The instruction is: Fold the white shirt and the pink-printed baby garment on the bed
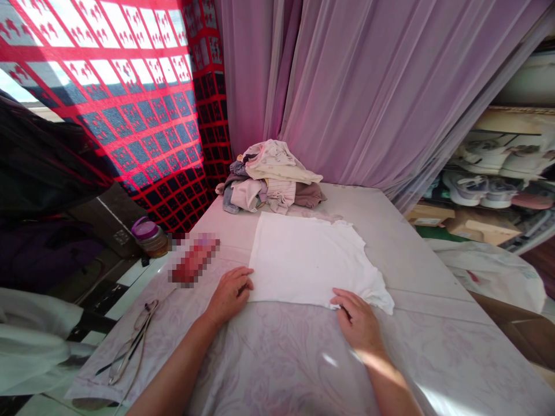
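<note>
A white shirt (303, 260), small and spread nearly flat, lies on the covered table with a straight edge at the left and a wavy, rumpled edge at the right. My left hand (232, 289) is at its near left corner, fingers bent closed against the edge. At the near edge, further right, my right hand (358, 320) pinches the fabric between thumb and fingers. Beyond the shirt, a heap of crumpled clothes (273, 179) in white, pink, grey and denim rests against the curtain.
Eyeglasses (130, 346) and a cable lie at the table's left edge, near a blurred red object (195, 260). A purple-lidded jar (150, 236) stands beyond that edge. Purple curtains (347, 86) hang behind. Shelves with shoes (481, 188) stand at right.
</note>
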Demonstrator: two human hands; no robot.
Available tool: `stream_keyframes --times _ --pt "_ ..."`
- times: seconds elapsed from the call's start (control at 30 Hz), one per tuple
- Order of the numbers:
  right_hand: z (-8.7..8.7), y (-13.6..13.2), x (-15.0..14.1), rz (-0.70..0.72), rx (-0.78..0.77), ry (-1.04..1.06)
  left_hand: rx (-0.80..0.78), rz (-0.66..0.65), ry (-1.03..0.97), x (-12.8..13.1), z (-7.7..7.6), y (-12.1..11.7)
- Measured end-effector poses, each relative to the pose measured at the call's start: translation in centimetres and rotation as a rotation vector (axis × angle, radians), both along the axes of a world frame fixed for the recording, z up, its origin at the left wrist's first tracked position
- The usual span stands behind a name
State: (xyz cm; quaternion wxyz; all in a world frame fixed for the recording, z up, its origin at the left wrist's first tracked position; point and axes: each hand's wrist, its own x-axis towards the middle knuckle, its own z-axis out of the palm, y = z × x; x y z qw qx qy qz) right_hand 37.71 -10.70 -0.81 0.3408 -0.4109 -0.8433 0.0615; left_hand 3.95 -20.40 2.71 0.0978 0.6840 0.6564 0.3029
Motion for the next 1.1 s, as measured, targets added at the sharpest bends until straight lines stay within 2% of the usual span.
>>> stream_keyframes --times 0.2,0.3,0.5,0.77,1.1 --pt "0.5 -0.5 -0.2 0.011 -0.015 -0.013 0.030 -0.012 0.011 -0.2 0.2 -0.2" --pt "0.7 -0.6 -0.3 -0.009 -0.043 -0.019 0.054 -0.058 0.028 -0.1 0.7 -0.5" --pt "0.9 -0.5 -0.6 -0.028 -0.079 0.018 -0.015 -0.163 0.071 0.0 1.0 -0.3" --pt "1.2 -0.5 -0.9 -0.088 -0.094 0.034 -0.019 -0.156 0.112 -0.3 0.3 0.0" --pt "2.7 -0.2 -1.1 -0.115 -0.134 -0.093 0.025 -0.153 0.091 -0.1 0.4 0.2"
